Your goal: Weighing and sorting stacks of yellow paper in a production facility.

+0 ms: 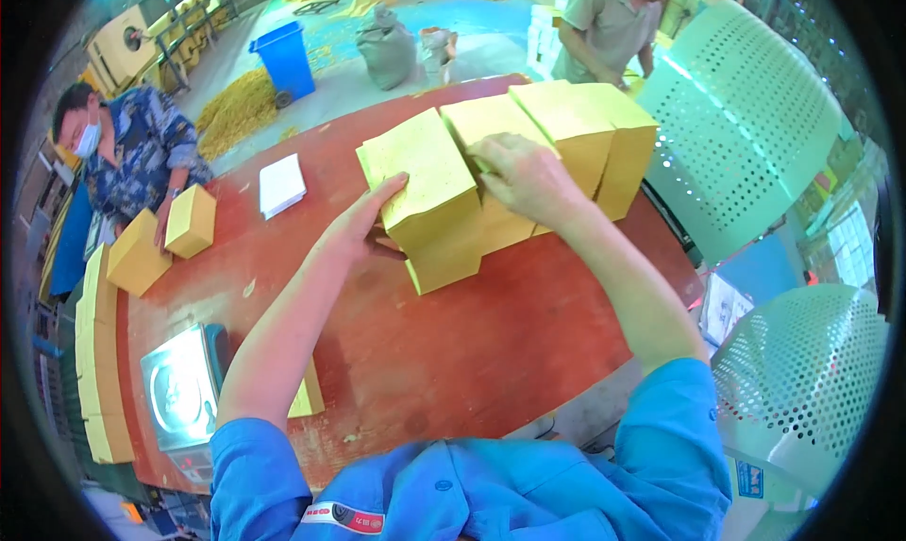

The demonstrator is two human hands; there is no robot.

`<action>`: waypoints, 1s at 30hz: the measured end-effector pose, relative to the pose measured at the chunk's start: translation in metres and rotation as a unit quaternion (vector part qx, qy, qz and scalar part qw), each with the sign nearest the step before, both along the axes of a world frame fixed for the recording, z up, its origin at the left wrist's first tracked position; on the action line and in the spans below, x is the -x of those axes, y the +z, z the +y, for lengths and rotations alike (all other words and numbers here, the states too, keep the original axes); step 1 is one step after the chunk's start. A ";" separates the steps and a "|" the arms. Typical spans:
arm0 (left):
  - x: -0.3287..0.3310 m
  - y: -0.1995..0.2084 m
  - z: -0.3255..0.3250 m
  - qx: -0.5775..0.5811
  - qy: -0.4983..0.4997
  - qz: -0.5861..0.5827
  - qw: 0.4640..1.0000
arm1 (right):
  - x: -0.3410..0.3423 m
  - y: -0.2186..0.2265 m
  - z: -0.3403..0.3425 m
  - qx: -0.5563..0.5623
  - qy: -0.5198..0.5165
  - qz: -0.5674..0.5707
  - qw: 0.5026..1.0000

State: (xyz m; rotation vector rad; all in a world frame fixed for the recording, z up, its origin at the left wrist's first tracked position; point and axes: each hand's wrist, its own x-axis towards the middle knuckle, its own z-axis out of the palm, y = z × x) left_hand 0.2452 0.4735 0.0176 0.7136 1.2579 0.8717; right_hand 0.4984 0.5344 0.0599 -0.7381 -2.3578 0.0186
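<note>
A row of tall stacks of yellow paper [557, 154] stands on the red table, just right of its middle. My left hand [366, 218] grips the left side of the nearest paper stack [429, 184], thumb on the top edge and fingers low on the side. This stack's lower part juts out unevenly. My right hand [524, 177] is closed at the gap between that stack and the one behind it, knuckles up. Its fingertips are partly hidden, and it seems to pinch the top edge of the second paper stack [486, 121].
On the red table [415, 352] are a scale [182, 385], a white pad [282, 184] and more yellow stacks [102, 352] along the left. Perforated green guards [746, 130] stand right. One co-worker [137, 149] touches blocks at left; another [609, 31] stands beyond. A blue bin [283, 61] is behind.
</note>
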 end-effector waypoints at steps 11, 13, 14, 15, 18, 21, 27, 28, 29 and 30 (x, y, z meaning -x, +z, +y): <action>0.022 -0.096 -0.071 -0.205 0.076 0.075 0.973 | -0.045 -0.128 -0.118 0.129 -0.037 0.268 0.954; 0.011 -0.124 -0.081 -0.269 0.036 0.138 0.952 | -0.058 -0.169 -0.122 0.161 -0.107 0.275 0.942; 0.002 -0.136 -0.084 -0.258 0.052 0.146 0.954 | -0.067 -0.187 -0.121 0.190 -0.150 0.310 0.920; -0.006 -0.146 -0.083 -0.239 0.071 0.166 0.954 | -0.082 -0.201 -0.116 0.227 -0.202 0.315 0.899; -0.031 -0.164 -0.062 -0.342 0.072 0.131 0.928 | -0.137 -0.226 -0.078 0.230 -0.280 0.384 0.850; -0.046 -0.173 -0.046 -0.275 0.094 0.172 0.941 | -0.205 -0.226 -0.032 0.278 -0.300 0.461 0.788; -0.056 -0.179 -0.038 -0.316 0.127 0.230 0.912 | -0.276 -0.199 0.067 0.360 -0.263 0.430 0.785; -0.057 -0.180 -0.038 -0.322 0.140 0.221 0.910 | -0.280 -0.196 0.078 0.339 -0.246 0.426 0.802; -0.058 -0.180 -0.038 -0.319 0.115 0.250 0.907 | -0.281 -0.194 0.088 0.404 -0.185 0.388 0.807; -0.058 -0.180 -0.037 -0.315 0.096 0.298 0.896 | -0.282 -0.192 0.097 0.469 -0.121 0.354 0.800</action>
